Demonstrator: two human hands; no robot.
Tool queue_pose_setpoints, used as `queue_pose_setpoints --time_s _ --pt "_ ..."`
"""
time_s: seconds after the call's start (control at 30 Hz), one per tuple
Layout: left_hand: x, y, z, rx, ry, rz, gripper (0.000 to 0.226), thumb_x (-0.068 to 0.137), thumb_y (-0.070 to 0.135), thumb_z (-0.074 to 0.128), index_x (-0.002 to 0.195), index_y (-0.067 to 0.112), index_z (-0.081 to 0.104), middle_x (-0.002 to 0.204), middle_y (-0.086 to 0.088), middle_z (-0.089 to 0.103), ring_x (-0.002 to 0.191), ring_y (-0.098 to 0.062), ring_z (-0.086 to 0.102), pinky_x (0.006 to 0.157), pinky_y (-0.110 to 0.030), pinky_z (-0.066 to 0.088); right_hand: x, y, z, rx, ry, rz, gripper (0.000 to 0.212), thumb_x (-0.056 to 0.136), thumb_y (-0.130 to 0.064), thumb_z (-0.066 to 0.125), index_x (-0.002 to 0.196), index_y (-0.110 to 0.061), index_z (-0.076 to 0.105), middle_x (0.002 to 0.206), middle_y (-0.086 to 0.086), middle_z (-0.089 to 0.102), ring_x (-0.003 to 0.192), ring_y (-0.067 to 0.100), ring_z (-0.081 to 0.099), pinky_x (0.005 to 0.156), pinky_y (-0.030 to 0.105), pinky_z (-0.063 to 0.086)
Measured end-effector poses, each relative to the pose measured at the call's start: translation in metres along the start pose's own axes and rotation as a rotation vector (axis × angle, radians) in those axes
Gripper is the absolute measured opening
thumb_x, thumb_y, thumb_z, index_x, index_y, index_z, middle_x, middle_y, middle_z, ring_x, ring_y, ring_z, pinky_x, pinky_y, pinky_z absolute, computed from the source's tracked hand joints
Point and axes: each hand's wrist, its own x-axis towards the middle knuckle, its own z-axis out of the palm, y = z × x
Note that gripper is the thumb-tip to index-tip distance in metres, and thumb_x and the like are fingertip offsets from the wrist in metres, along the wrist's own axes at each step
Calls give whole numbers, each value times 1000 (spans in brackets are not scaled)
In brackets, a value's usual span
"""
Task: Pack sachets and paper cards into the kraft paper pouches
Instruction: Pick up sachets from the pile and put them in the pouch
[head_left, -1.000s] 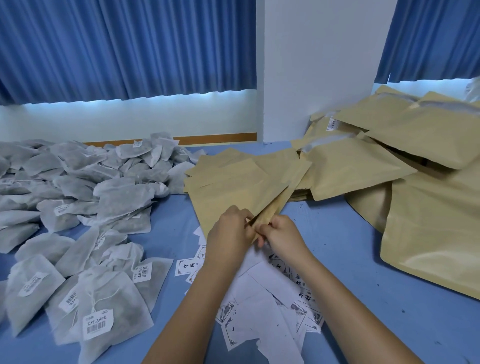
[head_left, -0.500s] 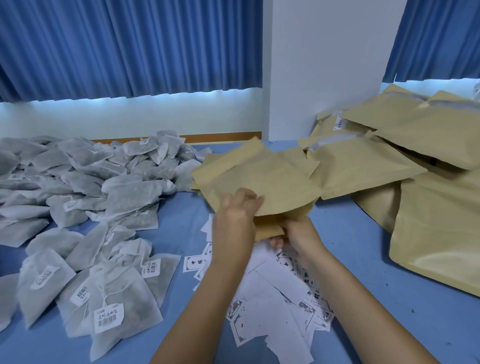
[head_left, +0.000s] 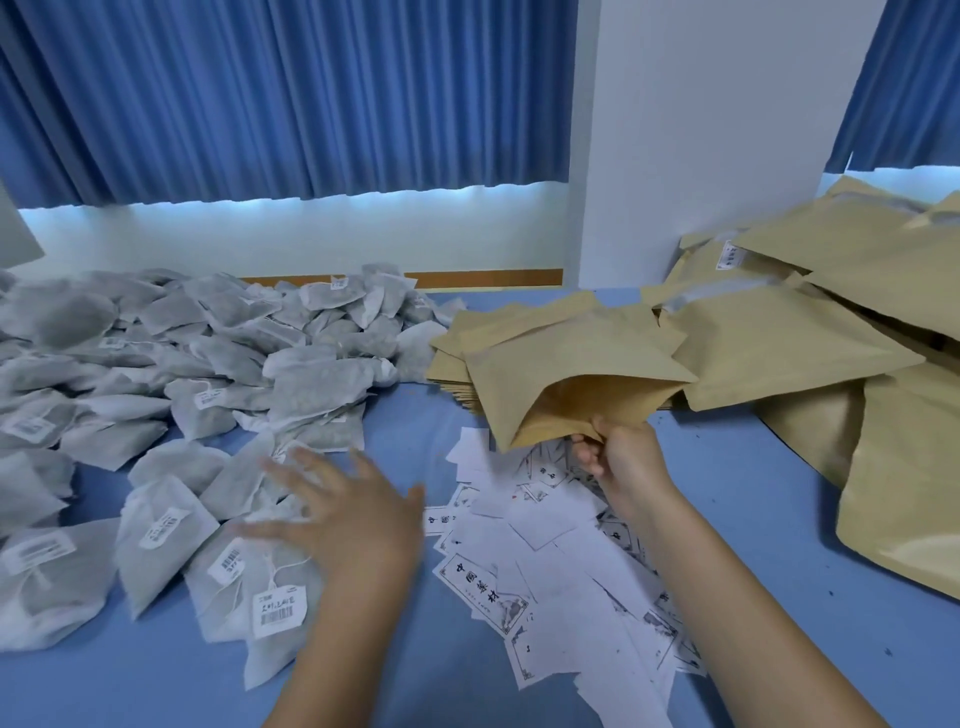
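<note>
Pinching the lower lip of an open kraft pouch (head_left: 566, 374) between thumb and curled fingers, the right hand (head_left: 626, 462) holds it up off the blue table (head_left: 415, 431), mouth gaping toward the camera. Blurred, the left hand (head_left: 345, 512) has its fingers spread and straight, gripping nothing, over the nearest sachets (head_left: 249, 577) of the grey pile on the left. Scattered paper cards (head_left: 540, 525) lie between the forearms, below the pouch. A stack of flat pouches (head_left: 449, 358) sits just behind it, and a heap of bulkier pouches (head_left: 779, 343) fills the right side.
</note>
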Motion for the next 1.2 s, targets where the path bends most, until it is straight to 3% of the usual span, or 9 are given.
queue_pose_setpoints --time_s 0.13,0.27,0.37,0.57,0.67,0.8,0.93,1.03,1.2 --pt "2 -20 23 -77 -189 -78 71 91 67 28 149 34 4 154 -16 -9 136 -51 -7 95 -71 31 1 2 -1 46 5 0 20 100 0 36 84 -3 48 62 12 48 32 8 39 31 17 24" --pt "17 -17 28 -187 25 203 39 95 44 45 131 31 44 141 -3 23 128 -35 20 85 -47 47 0 6 -1 54 -3 -5 17 100 0 36 88 -3 48 62 11 46 32 9 39 32 17 25" --pt "24 -10 32 -184 158 448 37 94 34 47 130 34 49 137 0 33 122 -28 27 78 -39 50 1 7 -2 78 -6 -7 13 100 1 36 96 -1 47 65 11 45 33 10 41 33 17 28" --pt "18 -14 42 -6 399 369 94 73 78 48 147 47 0 153 -6 14 129 -32 27 82 -42 45 2 5 -7 128 6 1 12 99 1 38 105 2 48 68 11 48 43 13 47 34 17 35" --pt "27 -16 49 -28 239 139 100 71 88 31 144 44 -21 156 -9 -12 138 -44 4 93 -65 36 3 5 -8 128 9 -1 12 99 2 38 101 1 50 65 11 48 42 13 46 33 18 35" --pt "41 -17 45 -18 190 131 74 81 78 33 145 48 12 150 -7 11 125 -41 26 88 -51 42 4 6 -9 124 14 6 14 99 1 38 95 0 52 62 10 50 43 13 47 34 18 36" --pt "43 -14 41 -12 359 253 44 89 46 53 129 33 43 134 -5 32 105 -32 42 56 -29 40 3 8 -9 132 7 11 14 99 1 39 94 -1 52 62 10 51 45 15 47 35 18 36" --pt "41 -13 37 -186 455 358 40 85 39 62 122 29 51 127 -4 40 96 -29 46 52 -28 34 3 7 -9 141 13 19 17 99 2 39 90 -1 53 60 10 52 42 13 48 35 18 37" --pt "24 -4 5 -1122 525 721 42 67 16 65 109 21 60 105 1 50 87 -13 51 68 -10 37 4 8 -12 153 9 22 22 99 0 39 84 -1 54 57 8 54 38 11 49 38 17 42"
